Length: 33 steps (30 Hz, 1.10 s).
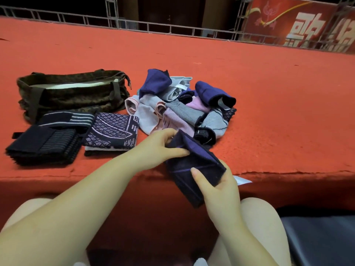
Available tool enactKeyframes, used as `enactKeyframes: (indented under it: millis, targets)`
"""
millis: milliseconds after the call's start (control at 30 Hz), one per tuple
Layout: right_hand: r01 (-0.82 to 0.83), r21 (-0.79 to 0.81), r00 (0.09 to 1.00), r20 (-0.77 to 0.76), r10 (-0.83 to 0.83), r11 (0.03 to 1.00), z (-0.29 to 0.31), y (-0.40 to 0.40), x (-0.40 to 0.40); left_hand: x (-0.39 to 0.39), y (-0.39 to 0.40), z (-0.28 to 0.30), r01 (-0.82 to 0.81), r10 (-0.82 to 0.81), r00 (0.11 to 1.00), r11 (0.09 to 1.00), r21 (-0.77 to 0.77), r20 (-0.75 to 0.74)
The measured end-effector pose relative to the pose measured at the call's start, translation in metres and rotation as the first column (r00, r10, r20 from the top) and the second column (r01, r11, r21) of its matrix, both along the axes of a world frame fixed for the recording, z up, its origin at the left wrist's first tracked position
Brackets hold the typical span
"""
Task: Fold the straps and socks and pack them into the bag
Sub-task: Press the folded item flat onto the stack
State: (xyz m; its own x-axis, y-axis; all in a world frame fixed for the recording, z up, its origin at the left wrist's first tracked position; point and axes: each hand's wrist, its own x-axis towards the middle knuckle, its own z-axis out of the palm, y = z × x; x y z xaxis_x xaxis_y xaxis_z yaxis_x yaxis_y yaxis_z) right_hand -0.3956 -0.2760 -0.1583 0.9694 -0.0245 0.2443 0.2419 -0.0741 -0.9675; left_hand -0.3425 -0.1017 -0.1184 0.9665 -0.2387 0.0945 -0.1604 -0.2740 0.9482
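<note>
red banner (299,22), large white characters, cropped, unreadable

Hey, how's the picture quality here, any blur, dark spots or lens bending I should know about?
Head view: wide-angle bending curves the red table edge and the railing; the background behind it is very dark; the camouflage bag and the dark purple sock, held by the left hand and right hand, lose detail in dim light; everything looks slightly soft.
</note>
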Motion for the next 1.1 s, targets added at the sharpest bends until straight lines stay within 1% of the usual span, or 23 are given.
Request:
enactKeyframes:
  millis: [100, 167, 233, 300, 400, 433, 500, 567, 633, 700, 800, 867, 933, 1000, 1067, 1100]
  targets:
    - [0.126, -0.164, 0.992, 0.038, -0.122, 0.978, -0.004, -0.016, 0.009, 0.016, -0.011, -0.017, -0.148, 0.145, 0.989, 0.975, 0.168, 0.029]
    - [0.153, -0.325, 0.988, 0.038, -0.148, 0.933, -0.007, -0.026, 0.013, 0.021, -0.016, -0.025, -0.182, 0.174, 0.983, 0.955, 0.235, 0.053]
    - [0.172, -0.447, 0.982, 0.012, -0.187, 0.878, -0.01, -0.032, 0.014, 0.023, -0.02, -0.028, -0.211, 0.188, 0.977, 0.93, 0.302, 0.102]
    - [0.211, -0.517, 0.971, 0.017, -0.237, 0.83, -0.013, -0.036, 0.017, 0.023, -0.024, -0.031, -0.248, 0.21, 0.968, 0.895, 0.37, 0.14]
    - [0.283, -0.591, 0.954, 0.094, -0.284, 0.755, -0.017, -0.04, 0.023, 0.023, -0.027, -0.034, -0.298, 0.249, 0.954, 0.821, 0.487, 0.165]
    - [0.295, -0.613, 0.95, 0.108, -0.292, 0.733, -0.016, -0.041, 0.025, 0.023, -0.028, -0.034, -0.292, 0.252, 0.956, 0.805, 0.517, 0.148]
    - [0.284, -0.636, 0.953, 0.104, -0.285, 0.717, -0.017, -0.043, 0.028, 0.021, -0.029, -0.03, -0.24, 0.234, 0.969, 0.802, 0.547, 0.083]
    - [0.247, -0.645, 0.964, 0.089, -0.251, 0.723, -0.016, -0.044, 0.03, 0.02, -0.029, -0.023, -0.166, 0.202, 0.979, 0.864, 0.475, -0.025]
    - [0.215, -0.653, 0.975, 0.098, -0.201, 0.726, -0.016, -0.045, 0.032, 0.018, -0.028, -0.017, -0.103, 0.157, 0.977, 0.94, 0.324, -0.146]
    - [0.186, -0.64, 0.982, 0.112, -0.149, 0.746, -0.014, -0.044, 0.032, 0.016, -0.028, -0.011, -0.048, 0.096, 0.97, 0.977, 0.208, -0.224]
    - [0.126, -0.623, 0.99, 0.123, -0.062, 0.772, -0.011, -0.041, 0.031, 0.013, -0.024, -0.011, 0.022, 0.02, 0.977, 0.981, 0.194, -0.212]
    - [0.092, -0.615, 0.992, 0.126, -0.018, 0.783, -0.009, -0.04, 0.03, 0.005, -0.02, -0.009, 0.086, -0.057, 0.979, 0.986, 0.144, -0.196]
    - [0.007, -0.571, 0.998, 0.049, 0.026, 0.821, -0.007, -0.039, 0.031, -0.002, -0.013, -0.013, 0.144, -0.135, 0.969, 0.989, 0.031, -0.205]
    - [-0.124, -0.513, 0.992, -0.075, 0.1, 0.85, 0.001, -0.037, 0.031, -0.011, -0.001, -0.012, 0.18, -0.19, 0.958, 0.982, -0.064, -0.215]
    - [-0.282, -0.41, 0.958, -0.17, 0.231, 0.868, 0.013, -0.032, 0.03, -0.022, 0.013, -0.006, 0.204, -0.221, 0.948, 0.974, -0.097, -0.229]
    - [-0.361, -0.357, 0.93, -0.204, 0.305, 0.862, 0.019, -0.028, 0.029, -0.027, 0.022, -0.006, 0.221, -0.236, 0.946, 0.971, -0.09, -0.221]
